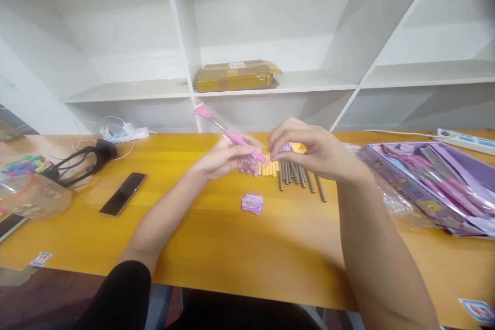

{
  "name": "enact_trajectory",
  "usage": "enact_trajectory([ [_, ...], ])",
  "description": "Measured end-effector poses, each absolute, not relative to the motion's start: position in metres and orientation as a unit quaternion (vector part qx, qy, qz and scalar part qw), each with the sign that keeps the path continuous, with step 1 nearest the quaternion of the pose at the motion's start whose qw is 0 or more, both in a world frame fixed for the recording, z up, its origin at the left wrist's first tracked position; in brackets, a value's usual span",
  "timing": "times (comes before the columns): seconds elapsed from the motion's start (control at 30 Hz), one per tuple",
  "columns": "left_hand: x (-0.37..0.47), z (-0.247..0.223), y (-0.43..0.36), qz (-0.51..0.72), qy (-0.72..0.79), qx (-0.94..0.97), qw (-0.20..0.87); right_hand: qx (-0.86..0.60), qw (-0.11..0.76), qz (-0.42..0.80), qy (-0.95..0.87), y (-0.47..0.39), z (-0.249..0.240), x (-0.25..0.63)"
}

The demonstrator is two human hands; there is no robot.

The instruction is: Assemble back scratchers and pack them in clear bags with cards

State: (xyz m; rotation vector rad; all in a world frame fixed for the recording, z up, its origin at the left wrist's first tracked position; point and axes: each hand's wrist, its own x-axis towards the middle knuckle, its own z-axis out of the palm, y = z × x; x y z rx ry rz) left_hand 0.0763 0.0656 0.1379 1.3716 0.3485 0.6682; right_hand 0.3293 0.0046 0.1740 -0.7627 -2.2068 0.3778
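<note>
Seen from my head, a yellow wood counter (pixel 216 247) stood before white shelves (pixel 270 10) bearing a taped carton (pixel 235 76). At right, a purple box (pixel 406 193) held wrapped pink pieces (pixel 444 175); at left sat a translucent tub (pixel 54 196). Above the counter, my left hand (pixel 222 160) gripped a wrapped pink stick (pixel 237 138); my right hand (pixel 309 148) curled beside its handle end, its hold unclear.

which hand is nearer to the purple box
Right. The right hand is to the left of the purple box; the left hand, holding the pink scratcher, is farther left of it.
</note>
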Motion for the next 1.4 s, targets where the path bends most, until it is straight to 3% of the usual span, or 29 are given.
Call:
enact_trajectory([
  [0.3,0.083,0.130,0.068,0.372,0.202,0.646,0.635,-0.363,0.391,0.190,-0.825,0.006,0.165,0.312],
  [1.0,0.084,0.130,0.064,0.411,0.195,0.660,0.598,-0.412,0.467,0.186,-0.760,0.011,0.158,0.307],
  [1.23,0.082,0.137,0.060,0.391,0.160,0.691,0.587,-0.422,0.350,0.302,-0.780,0.010,0.161,0.307],
  [1.4,0.077,0.137,0.061,0.368,0.164,0.704,0.586,-0.386,0.337,0.304,-0.803,0.008,0.161,0.303],
])
